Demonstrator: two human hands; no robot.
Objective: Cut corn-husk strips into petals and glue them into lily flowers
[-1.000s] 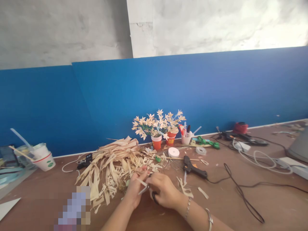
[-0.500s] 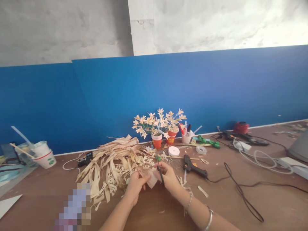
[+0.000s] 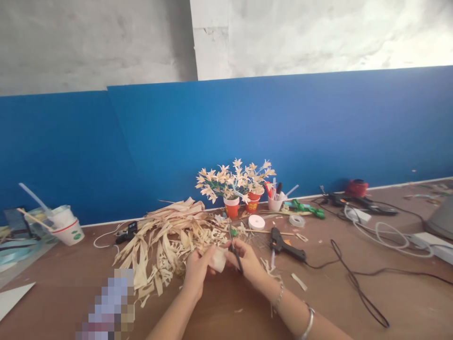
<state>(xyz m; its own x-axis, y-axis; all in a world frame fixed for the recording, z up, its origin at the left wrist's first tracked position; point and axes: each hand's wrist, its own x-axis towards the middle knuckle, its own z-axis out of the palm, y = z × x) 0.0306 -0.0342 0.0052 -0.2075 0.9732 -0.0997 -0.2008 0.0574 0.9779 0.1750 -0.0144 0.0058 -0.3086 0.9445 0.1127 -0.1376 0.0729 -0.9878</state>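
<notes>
Between my hands is a pale piece of dried corn husk (image 3: 218, 260), pinched by the fingers of my left hand (image 3: 197, 273). My right hand (image 3: 248, 262) is closed around a pair of scissors (image 3: 236, 257), whose blades point up and away from me. Its fingertips come close to the husk's right edge; I cannot tell whether they touch it. A loose pile of dried husks (image 3: 163, 236) lies just beyond and left of my left hand. Husk flowers (image 3: 226, 179) stand in red and white paper cups (image 3: 231, 208) behind the hands.
A black glue gun (image 3: 287, 246) lies right of my right hand, its cable running right. Rolls of white tape (image 3: 256, 222) and clear tape (image 3: 296, 220) lie behind it. A white cup (image 3: 69, 233) stands at far left. A blue partition (image 3: 247, 127) borders the table.
The husk piece has turned between my hands and looks more folded up, with less of it showing. My left hand has rolled slightly, and the scissors remain in my right hand.
</notes>
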